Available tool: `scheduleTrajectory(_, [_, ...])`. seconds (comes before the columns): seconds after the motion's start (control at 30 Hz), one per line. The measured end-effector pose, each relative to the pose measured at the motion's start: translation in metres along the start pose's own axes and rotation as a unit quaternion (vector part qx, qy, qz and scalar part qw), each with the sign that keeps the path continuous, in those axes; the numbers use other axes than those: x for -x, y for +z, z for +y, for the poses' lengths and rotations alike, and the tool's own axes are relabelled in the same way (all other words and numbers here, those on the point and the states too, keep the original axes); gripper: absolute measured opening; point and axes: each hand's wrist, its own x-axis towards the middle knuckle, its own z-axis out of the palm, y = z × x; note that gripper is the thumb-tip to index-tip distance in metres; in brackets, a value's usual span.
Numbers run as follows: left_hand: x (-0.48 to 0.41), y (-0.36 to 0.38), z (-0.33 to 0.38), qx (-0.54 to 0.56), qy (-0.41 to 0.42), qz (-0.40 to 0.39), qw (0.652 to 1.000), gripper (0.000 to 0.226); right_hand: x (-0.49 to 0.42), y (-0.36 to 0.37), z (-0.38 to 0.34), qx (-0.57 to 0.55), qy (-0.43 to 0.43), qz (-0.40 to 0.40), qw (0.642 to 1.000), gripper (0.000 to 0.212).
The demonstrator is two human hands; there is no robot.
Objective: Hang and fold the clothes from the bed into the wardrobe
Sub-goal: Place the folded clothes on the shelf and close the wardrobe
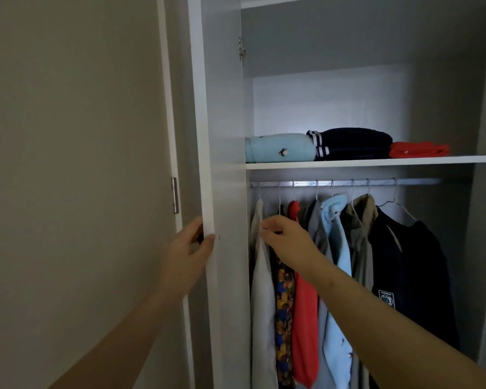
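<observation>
Dim, soft indoor light. Inside the wardrobe (pixel 446 80) a bright patch falls on the back panel (pixel 328 105) above the shelf (pixel 376 161) and along the rail (pixel 348 183). The far right interior lies in shadow. Wide-angle distortion bows the door edge (pixel 208 164) at left. Detail is soft and slightly noisy.

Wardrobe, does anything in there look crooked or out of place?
Little stands out. The folded clothes lie neatly on the shelf. On the rail, the rightmost hanger shows bare wire above the navy jacket; it may be empty or the jacket slipping off, I cannot tell.
</observation>
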Motion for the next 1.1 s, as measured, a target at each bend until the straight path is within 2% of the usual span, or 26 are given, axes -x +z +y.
scheduleTrajectory(0.1, [0.004,0.018,0.004,-0.012,0.055,-0.002,0.998,0.044,0.001,-0.020,0.011,0.000,0.007,0.039,0.999,0.012])
scheduleTrajectory(0.27, [-0.001,0.069,0.012,-0.066,0.159,-0.069,0.983,0.042,0.008,-0.047,0.031,-0.017,0.039,0.070,0.997,0.011])
scheduleTrajectory(0.33, [-0.008,0.095,0.012,-0.079,0.170,-0.105,0.977,0.044,0.012,-0.062,0.042,-0.012,0.051,0.089,0.995,0.009])
scheduleTrajectory(0.43, [-0.016,0.134,0.011,-0.058,0.142,-0.159,0.975,0.047,0.020,-0.091,0.065,-0.008,0.076,0.119,0.990,0.009])
scheduleTrajectory(0.6, [-0.049,0.204,0.019,-0.049,0.146,-0.172,0.973,0.027,0.018,-0.141,0.106,0.002,0.117,0.164,0.979,0.015])
scheduleTrajectory(0.7, [-0.075,0.248,0.021,0.003,0.077,-0.204,0.976,0.015,0.003,-0.172,0.129,0.000,0.122,0.166,0.979,0.018])
scheduleTrajectory(0.77, [-0.091,0.279,0.021,0.032,0.021,-0.228,0.973,0.014,-0.009,-0.194,0.144,0.003,0.118,0.163,0.980,0.020])
scheduleTrajectory(0.83, [-0.106,0.310,0.017,0.036,-0.011,-0.225,0.974,0.018,-0.021,-0.217,0.159,0.009,0.112,0.160,0.981,0.020])
scheduleTrajectory(1.0, [-0.137,0.369,0.007,0.033,-0.047,-0.182,0.982,0.011,-0.052,-0.262,0.193,0.021,0.115,0.129,0.985,0.014])
scheduleTrajectory(1.1, [-0.148,0.389,-0.003,0.031,-0.049,-0.158,0.986,0.021,-0.073,-0.275,0.212,0.033,0.110,0.114,0.987,0.016])
